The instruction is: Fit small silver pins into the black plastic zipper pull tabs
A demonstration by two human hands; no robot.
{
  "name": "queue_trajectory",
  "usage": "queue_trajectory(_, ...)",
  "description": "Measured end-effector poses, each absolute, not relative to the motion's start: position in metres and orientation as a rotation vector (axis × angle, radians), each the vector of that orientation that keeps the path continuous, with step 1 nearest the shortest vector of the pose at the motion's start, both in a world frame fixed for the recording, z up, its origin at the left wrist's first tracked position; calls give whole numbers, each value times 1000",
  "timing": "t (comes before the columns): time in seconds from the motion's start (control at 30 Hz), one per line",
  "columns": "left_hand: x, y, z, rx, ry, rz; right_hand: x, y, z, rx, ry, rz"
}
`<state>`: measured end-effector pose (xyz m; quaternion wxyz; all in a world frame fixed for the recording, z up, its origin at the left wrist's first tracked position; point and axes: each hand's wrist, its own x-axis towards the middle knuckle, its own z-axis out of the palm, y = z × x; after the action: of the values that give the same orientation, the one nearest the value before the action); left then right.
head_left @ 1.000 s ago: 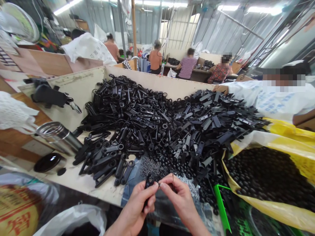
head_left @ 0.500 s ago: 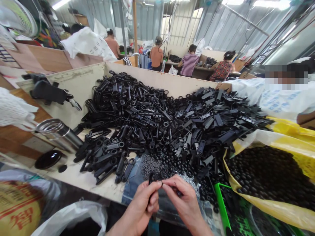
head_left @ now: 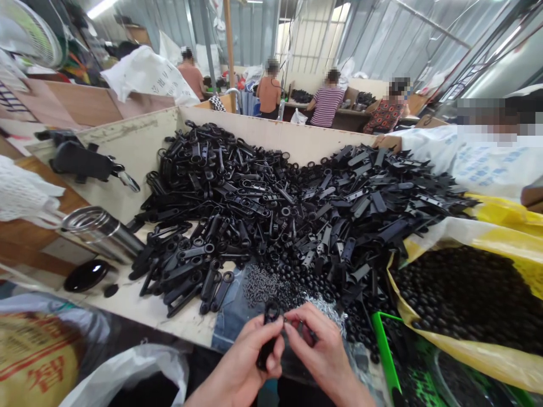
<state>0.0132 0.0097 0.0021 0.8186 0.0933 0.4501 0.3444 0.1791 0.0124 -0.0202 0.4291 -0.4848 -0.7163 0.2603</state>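
A black plastic part with a ring at its top end [head_left: 271,310] is upright in my left hand [head_left: 250,353], whose fingers and thumb are wrapped round it. My right hand [head_left: 320,345] is closed in a pinch right beside that part; what its fingertips hold is too small to name. Just beyond the hands lie a heap of small grey metal pieces [head_left: 259,284], black round beads [head_left: 292,277] and shiny silver pieces [head_left: 326,308], on a denim cloth [head_left: 227,325].
Black ringed parts [head_left: 203,181] and flat black parts [head_left: 382,192] are piled on the table. At left lies a steel flask [head_left: 104,234]. To the right are a yellow bag of black balls [head_left: 466,294] and a green crate [head_left: 384,350]. Several people sit beyond the board.
My left hand has turned the black part slightly, so more of its body shows. Both hands sit a little farther right, and the right fingertips stay close to it.
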Motion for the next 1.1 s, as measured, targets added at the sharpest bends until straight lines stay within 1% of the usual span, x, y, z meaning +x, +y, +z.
queue_trajectory(0.13,-1,8,7,324,872,663,180,14,-14,-1249,-1756,658)
queue_trajectory(0.2,-6,7,7,403,871,665,180,14,-9,-1203,-1812,637)
queue_trajectory(0.33,-10,3,1,442,980,668,178,18,-4,-1064,-2008,528)
queue_trajectory(0.47,-7,0,-4,440,1134,663,177,22,-5,-1040,-2119,443)
queue_trajectory(0.77,-4,3,10,669,1196,594,176,16,-6,-1103,-2183,430)
queue_trajectory(0.97,-11,10,-8,1053,1145,599,174,7,0,-1098,-2322,350)
queue_trajectory(1.1,-14,11,-16,1082,1148,600,172,6,1,-1148,-2395,376)
